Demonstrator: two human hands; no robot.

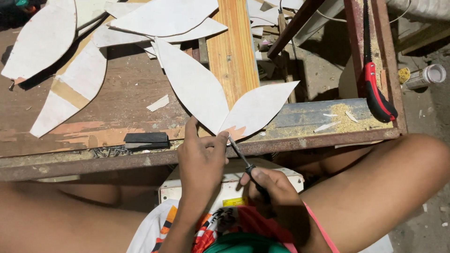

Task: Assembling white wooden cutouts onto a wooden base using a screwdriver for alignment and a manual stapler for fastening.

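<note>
We are pinching the meeting tips of two white leaf-shaped cutouts point(220, 100) with our left hand point(201, 157), its grip narrow on them at the tabletop point(126, 93) edge. Our right hand point(272, 187) is holding a slim tool point(240, 157), grip closed around its dark handle, tip touching the joint. A red-handled saw point(375, 89) is lying well apart.
</note>
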